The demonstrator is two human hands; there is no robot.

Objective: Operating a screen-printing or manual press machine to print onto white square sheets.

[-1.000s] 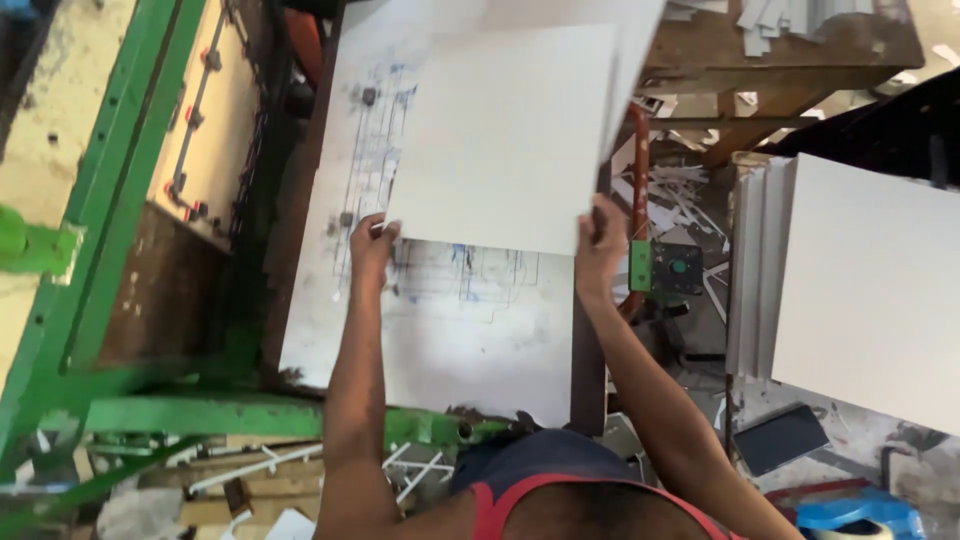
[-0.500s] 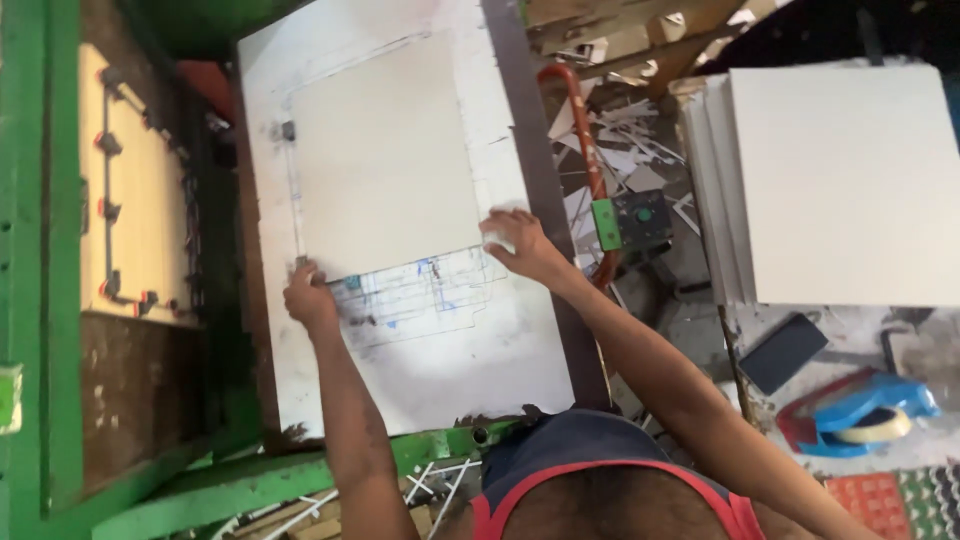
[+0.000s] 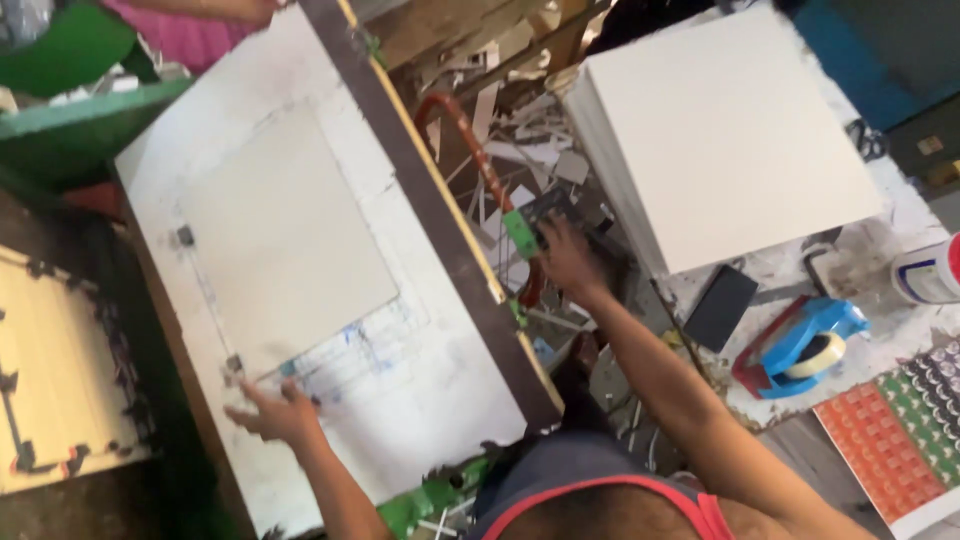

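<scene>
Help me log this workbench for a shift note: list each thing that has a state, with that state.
cream sheet: flat on the white board
left hand: open, flat on the board by the sheet's corner
right hand: on the red-handled lever; grip blurred
stack of white sheets: squared up
blue tape dispenser: loaded, lying idle

Matt cream paperboard sheet [image 3: 290,240] lying smooth on ink-stained white painted board [image 3: 420,400]; blue glossy plastic tape dispenser [image 3: 805,345] shining at 4 o'clock; thick stack of matt white boards [image 3: 730,130] showing clean faces.
</scene>
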